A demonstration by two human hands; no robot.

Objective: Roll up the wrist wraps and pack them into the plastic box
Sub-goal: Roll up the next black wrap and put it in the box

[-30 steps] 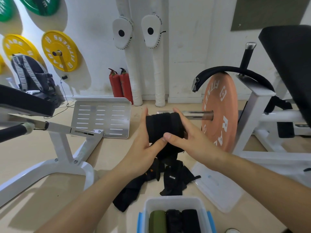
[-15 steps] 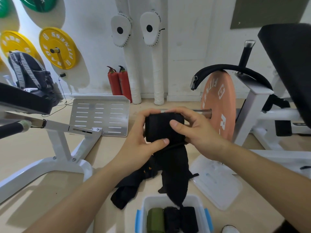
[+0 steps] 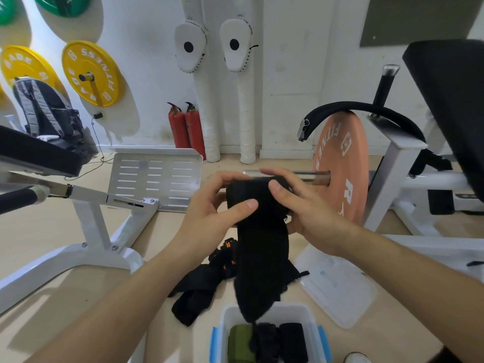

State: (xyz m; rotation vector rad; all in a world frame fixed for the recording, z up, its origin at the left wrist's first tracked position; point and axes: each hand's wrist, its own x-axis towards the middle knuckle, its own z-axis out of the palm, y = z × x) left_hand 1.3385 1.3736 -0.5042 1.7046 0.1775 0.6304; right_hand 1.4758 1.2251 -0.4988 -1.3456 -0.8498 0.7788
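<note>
Wrist wrap [image 3: 258, 205]: black, in mid-air above plastic box [image 3: 223, 323]; roll axis runs left-right, loose tail hangs straight down.
Left hand [image 3: 209, 218]: clamps the roll's left end.
Right hand [image 3: 311, 213]: clamps the right end.
Box contents: green roll [image 3: 239, 341], black rolls [image 3: 292, 341].

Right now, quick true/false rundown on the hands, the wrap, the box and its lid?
1. The left hand and the right hand both hold the black wrap. True.
2. The wrap is fully rolled. False: a loose tail hangs down over the plastic box.
3. The lid is on the box. False: the lid lies on the floor beside it.
4. A green roll sits in the box. True.
</note>
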